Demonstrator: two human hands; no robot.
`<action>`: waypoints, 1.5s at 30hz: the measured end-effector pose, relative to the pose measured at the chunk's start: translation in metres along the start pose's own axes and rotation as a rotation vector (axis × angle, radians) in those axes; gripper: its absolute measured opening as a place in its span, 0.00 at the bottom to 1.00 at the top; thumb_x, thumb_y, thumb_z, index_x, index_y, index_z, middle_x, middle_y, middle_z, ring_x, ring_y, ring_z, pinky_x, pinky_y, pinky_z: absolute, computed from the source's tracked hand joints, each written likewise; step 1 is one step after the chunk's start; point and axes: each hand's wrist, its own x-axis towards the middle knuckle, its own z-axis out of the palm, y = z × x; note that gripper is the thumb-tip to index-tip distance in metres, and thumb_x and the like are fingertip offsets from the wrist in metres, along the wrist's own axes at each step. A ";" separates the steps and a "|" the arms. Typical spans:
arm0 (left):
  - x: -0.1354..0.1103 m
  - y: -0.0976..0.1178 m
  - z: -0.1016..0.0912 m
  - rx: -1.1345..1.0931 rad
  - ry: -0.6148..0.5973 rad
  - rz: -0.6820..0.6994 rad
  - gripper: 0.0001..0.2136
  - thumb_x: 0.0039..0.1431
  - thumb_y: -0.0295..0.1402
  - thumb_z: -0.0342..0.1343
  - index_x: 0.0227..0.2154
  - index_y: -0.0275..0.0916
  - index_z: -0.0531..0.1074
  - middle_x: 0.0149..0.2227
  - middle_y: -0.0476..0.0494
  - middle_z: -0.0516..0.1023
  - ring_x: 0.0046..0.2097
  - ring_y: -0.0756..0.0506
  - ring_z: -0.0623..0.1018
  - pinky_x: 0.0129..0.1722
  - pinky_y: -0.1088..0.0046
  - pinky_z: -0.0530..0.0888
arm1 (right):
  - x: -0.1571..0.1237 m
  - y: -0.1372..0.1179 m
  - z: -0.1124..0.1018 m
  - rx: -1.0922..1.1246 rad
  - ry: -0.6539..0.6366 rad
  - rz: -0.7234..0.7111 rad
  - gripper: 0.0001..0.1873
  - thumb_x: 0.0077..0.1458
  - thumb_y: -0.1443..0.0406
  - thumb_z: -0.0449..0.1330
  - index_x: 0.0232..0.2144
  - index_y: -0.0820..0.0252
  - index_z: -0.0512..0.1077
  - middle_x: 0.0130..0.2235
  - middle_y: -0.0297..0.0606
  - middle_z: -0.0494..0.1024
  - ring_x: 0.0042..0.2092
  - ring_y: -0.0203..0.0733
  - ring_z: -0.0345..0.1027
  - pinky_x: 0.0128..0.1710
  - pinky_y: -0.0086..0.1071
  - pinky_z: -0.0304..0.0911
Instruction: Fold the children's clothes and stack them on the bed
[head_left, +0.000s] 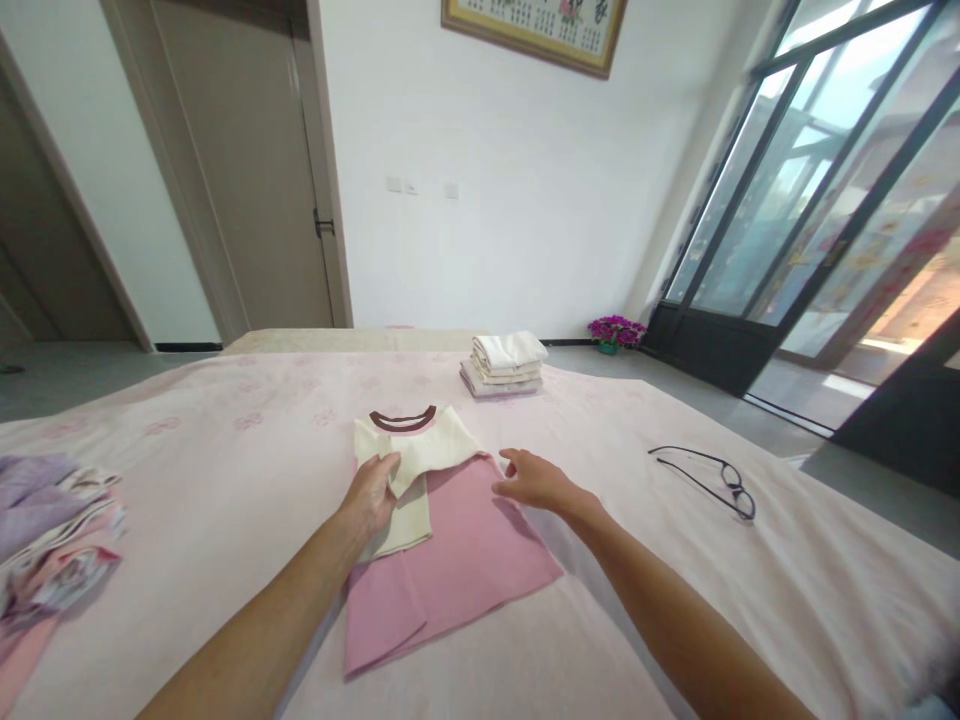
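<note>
A pink shirt with cream sleeves and a brown collar lies on the pink bedsheet, partly folded with both sleeves turned inward. My left hand pinches the edge of the left cream sleeve where it is folded over the body. My right hand rests flat and open on the right side of the shirt, fingers pointing toward the sleeves.
A stack of folded cream and white clothes sits at the far side of the bed. Black glasses lie to the right. A heap of unfolded purple and pink clothes is at the left edge. Glass doors stand at right.
</note>
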 end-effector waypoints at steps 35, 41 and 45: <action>-0.030 0.020 0.014 1.101 -0.179 0.641 0.15 0.56 0.30 0.55 0.46 0.39 0.75 0.43 0.44 0.81 0.42 0.44 0.79 0.44 0.70 0.71 | 0.010 -0.038 0.021 0.891 -0.109 0.082 0.24 0.53 0.65 0.60 0.53 0.65 0.68 0.41 0.43 0.78 0.29 0.32 0.68 0.22 0.23 0.61; -0.045 -0.013 0.015 1.500 -0.451 0.696 0.14 0.57 0.23 0.50 0.42 0.41 0.77 0.43 0.44 0.80 0.46 0.45 0.77 0.47 0.70 0.69 | 0.076 -0.044 0.028 0.896 -0.007 0.106 0.16 0.61 0.64 0.52 0.50 0.64 0.67 0.46 0.47 0.76 0.30 0.32 0.71 0.28 0.26 0.66; -0.047 -0.020 0.014 1.553 -0.487 0.782 0.11 0.61 0.25 0.51 0.41 0.41 0.76 0.40 0.44 0.79 0.44 0.44 0.76 0.45 0.68 0.69 | 0.110 -0.052 0.040 0.768 0.039 0.087 0.16 0.62 0.62 0.52 0.49 0.63 0.69 0.43 0.44 0.77 0.28 0.32 0.69 0.23 0.24 0.60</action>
